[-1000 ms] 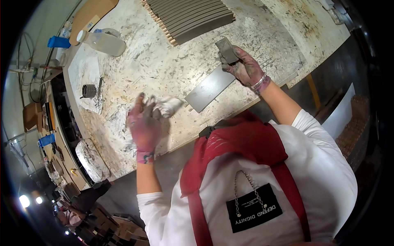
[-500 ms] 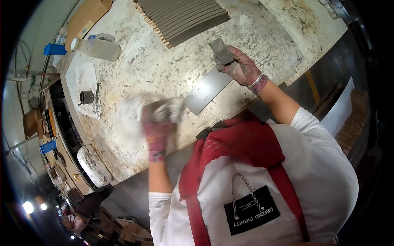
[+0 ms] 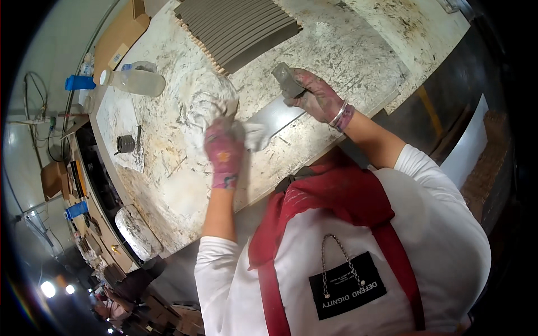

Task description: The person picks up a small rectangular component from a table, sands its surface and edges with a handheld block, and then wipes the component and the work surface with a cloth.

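My left hand point(image 3: 225, 148), in a pink patterned glove, is closed on a crumpled white rag point(image 3: 212, 99). Part of the rag lies over the left end of a flat, shiny metal plate point(image 3: 280, 116) on the worktable. In my right hand point(image 3: 320, 99), also gloved and smudged grey, a small grey rectangular block point(image 3: 288, 81) is gripped between thumb and fingers. It is held just above the plate's far right end, and I cannot make out its material.
A stack of long grey strips point(image 3: 238, 33) lies at the table's far side. At the left are a cloudy plastic bottle point(image 3: 137, 83), a small dark coil point(image 3: 125, 144) on a white sheet and a cardboard box point(image 3: 120, 39). The stained white tabletop point(image 3: 358, 67) has its edge near my body.
My left hand has swept the rag away from my body and slightly right, onto the plate's left end. The right hand still holds the grey block, with its wrist turned slightly.
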The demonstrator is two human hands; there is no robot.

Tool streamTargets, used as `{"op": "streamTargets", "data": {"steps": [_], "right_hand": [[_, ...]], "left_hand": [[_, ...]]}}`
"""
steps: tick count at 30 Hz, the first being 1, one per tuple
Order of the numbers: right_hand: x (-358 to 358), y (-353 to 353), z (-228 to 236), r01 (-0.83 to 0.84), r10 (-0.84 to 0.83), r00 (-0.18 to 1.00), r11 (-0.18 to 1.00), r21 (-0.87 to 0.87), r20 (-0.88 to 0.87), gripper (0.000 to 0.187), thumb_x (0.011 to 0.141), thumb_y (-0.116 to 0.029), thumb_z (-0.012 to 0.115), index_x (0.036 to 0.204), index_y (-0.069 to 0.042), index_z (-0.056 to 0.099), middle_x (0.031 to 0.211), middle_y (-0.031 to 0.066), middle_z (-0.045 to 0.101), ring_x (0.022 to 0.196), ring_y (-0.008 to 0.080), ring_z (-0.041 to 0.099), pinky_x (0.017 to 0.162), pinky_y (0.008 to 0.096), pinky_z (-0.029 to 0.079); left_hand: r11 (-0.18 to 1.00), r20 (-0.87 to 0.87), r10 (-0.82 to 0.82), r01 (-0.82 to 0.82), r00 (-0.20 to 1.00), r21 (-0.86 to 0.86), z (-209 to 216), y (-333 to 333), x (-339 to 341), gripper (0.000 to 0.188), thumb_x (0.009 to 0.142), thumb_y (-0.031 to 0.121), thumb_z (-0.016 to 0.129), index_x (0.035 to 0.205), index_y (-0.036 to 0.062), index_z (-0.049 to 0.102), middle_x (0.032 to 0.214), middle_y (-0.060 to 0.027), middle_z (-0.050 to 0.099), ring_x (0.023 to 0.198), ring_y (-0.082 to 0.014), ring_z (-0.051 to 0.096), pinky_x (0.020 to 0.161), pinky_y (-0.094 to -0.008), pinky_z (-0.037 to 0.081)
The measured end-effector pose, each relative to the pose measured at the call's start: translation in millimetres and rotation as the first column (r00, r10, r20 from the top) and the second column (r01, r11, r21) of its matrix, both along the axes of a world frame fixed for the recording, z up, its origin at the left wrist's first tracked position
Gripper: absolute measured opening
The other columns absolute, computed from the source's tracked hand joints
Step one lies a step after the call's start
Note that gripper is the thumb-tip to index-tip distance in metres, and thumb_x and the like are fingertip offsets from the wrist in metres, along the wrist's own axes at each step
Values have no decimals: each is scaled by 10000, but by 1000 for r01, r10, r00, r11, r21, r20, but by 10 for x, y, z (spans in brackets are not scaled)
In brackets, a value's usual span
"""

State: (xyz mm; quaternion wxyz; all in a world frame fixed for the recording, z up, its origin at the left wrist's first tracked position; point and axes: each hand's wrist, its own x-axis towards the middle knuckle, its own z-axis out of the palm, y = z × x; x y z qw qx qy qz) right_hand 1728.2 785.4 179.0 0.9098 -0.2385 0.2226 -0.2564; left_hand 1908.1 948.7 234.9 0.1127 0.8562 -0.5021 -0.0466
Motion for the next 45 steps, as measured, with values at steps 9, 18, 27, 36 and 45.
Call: {"op": "streamTargets", "data": {"steps": [9, 18, 27, 36, 45], "right_hand": [[-6, 10, -5, -5, 4, 1000, 1000, -25, -31, 337, 928, -248, 586, 1210, -87, 494, 1066, 65, 576, 927, 186, 576, 778, 376, 515], [5, -13, -43, -14, 13, 1000, 999, -45, -22, 354, 923, -276, 595, 1212, -90, 508, 1065, 70, 584, 930, 194, 575, 774, 370, 514], [-117, -38, 53, -19, 23, 998, 997, -71, 52, 333, 935, -304, 570, 1187, -91, 524, 1046, 71, 594, 915, 195, 586, 772, 345, 506], [-920, -252, 135, 292, -295, 953, 955, 49, 63, 341, 945, -296, 545, 1225, -100, 528, 1142, 79, 596, 976, 208, 596, 817, 339, 494], [-806, -49, 330, 160, -159, 987, 980, -115, 17, 403, 1008, -274, 421, 1364, -86, 413, 1237, 77, 545, 1054, 194, 563, 907, 372, 469]], "left_hand": [[961, 132, 169, -193, 977, 198, -296, 699, 445, 320, 887, 252, 537, 1114, 41, 618, 960, -207, 651, 910, -381, 603, 798, -447, 487], [947, 172, -115, 161, 978, -278, -432, 14, -52, 178, 825, 244, 625, 846, 67, 608, 856, -175, 609, 800, -349, 575, 733, -430, 458], [977, 187, -112, 74, 976, 200, 105, 664, 821, 388, 747, 273, 673, 1087, 88, 653, 1123, -138, 633, 1099, -335, 544, 926, -417, 442], [886, 156, -443, 458, 883, -75, 22, -28, -339, 759, 693, 299, 776, 1360, 127, 456, 1255, -144, 520, 1137, -331, 506, 952, -433, 419], [945, -743, 114, 159, 659, 286, 189, 118, 151, 309, 922, 179, 536, 1208, 90, 611, 1032, -126, 679, 967, -193, 631, 829, -290, 488]]}}
